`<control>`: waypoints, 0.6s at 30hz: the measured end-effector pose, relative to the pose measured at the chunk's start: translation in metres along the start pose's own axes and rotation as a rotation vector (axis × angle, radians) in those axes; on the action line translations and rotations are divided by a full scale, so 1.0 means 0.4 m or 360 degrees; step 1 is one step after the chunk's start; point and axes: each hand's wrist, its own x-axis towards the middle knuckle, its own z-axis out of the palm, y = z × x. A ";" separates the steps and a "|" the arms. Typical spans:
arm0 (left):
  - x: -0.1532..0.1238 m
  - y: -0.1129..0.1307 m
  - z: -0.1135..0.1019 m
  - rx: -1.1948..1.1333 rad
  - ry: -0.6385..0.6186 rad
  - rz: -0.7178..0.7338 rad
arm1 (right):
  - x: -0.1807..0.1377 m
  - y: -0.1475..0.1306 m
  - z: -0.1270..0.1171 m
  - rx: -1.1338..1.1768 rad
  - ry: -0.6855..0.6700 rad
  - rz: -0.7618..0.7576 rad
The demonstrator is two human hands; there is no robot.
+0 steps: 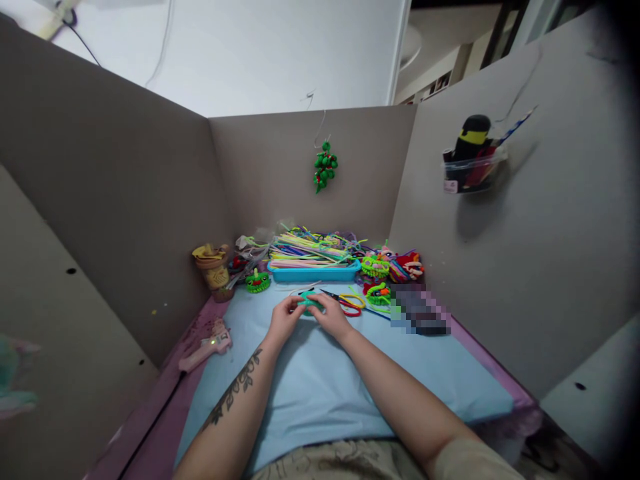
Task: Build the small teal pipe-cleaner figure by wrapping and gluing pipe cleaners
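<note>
Between my two hands is a small teal-green fuzzy piece [311, 305], which looks like bent pipe cleaner; its exact shape is partly hidden by the fingers. My left hand [287, 317] pinches it from the left side. On the other side, my right hand [331, 316] grips it with thumb and fingers. Just beyond the right hand lies a pair of scissors [354, 305] with red and yellow handles, its dark blades pointing left. Both hands are held over the light blue cloth [320, 393].
A blue tray [315, 273] heaped with pipe cleaners stands at the back. Green figures [258, 283] and colourful ones [407, 267] flank it. A pink glue gun [207, 350] lies left, near a brown cup [214, 270]. Right is a dark phone-like object [423, 317]. Grey panels [310, 200] enclose the table.
</note>
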 end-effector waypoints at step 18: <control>-0.013 0.027 0.000 0.0284 -0.0015 0.0045 | 0.004 0.006 0.000 -0.0118 0.0050 -0.0182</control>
